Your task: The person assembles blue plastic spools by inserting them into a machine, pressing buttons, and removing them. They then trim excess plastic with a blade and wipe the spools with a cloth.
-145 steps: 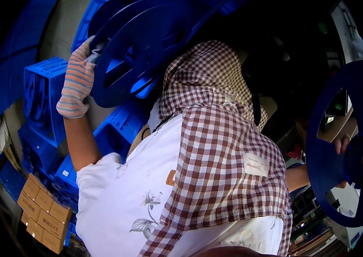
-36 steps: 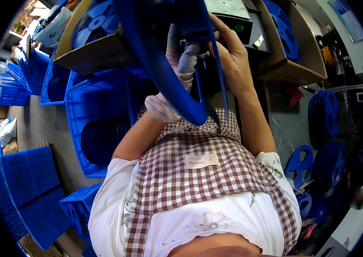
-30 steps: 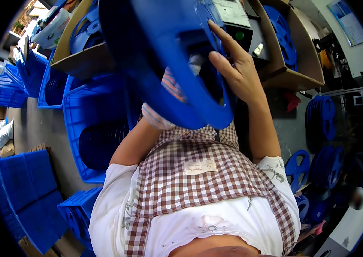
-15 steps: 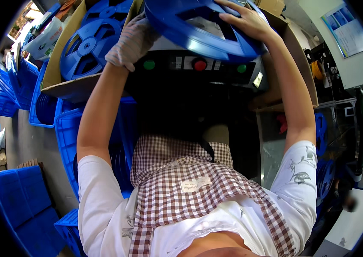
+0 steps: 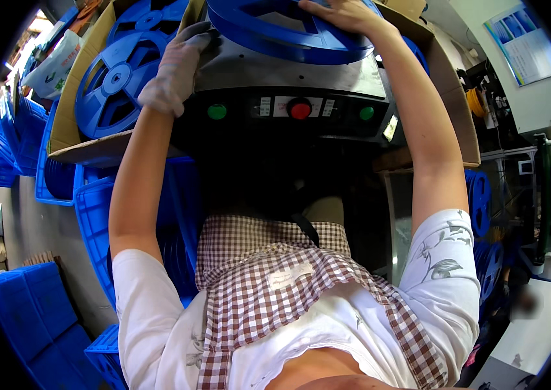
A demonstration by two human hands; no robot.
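Observation:
A large blue plastic reel (image 5: 275, 40) lies nearly flat over the grey metal top (image 5: 275, 70) of a machine, cut off by the upper edge of the view. My bare right hand (image 5: 351, 15) grips it on the right side, fingers reaching over its spoked face toward an opening. Just off the reel's left rim is my left hand (image 5: 174, 71), in a light striped glove with dark fingertips. Motion blurs its fingers, so their closure is unclear. The machine's front panel carries a red button (image 5: 300, 108) between two green ones (image 5: 217, 112).
To the left, an open cardboard box (image 5: 64, 133) holds more blue reels (image 5: 116, 81). Another cardboard box (image 5: 460, 123) stands right of the machine. Blue crates (image 5: 93, 221) are beside my left arm, with stacked blue boxes (image 5: 35, 299) lower left. More reels (image 5: 478, 201) are at the right.
The reel has moved up and left and now lies flatter over the machine top, my right hand going with it. My left hand has come off its rim, shifting left and down.

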